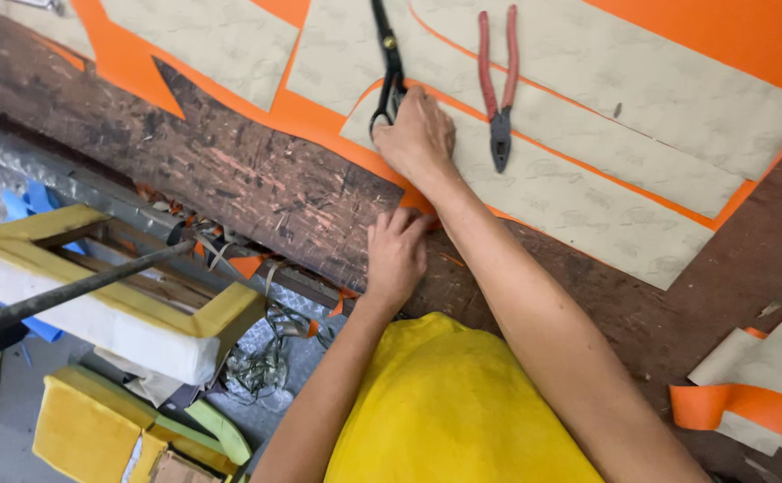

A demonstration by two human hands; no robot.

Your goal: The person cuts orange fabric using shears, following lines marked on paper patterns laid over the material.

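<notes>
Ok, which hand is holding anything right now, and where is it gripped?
The right hand holds the black scissors by their handle loops. The left hand holds nothing; its fingers rest on the worn wooden table.

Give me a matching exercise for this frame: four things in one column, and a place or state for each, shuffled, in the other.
Things:
1. right hand
2. left hand
3. red-handled pliers
4. foam-padded frame

Places or states:
A. lying free on the beige pieces, touched by no hand
B. on the handles of the black scissors
C. below the bench, at the left
D. fingers curled at the near edge of the wooden bench

Pairs: 1-B, 2-D, 3-A, 4-C
</notes>
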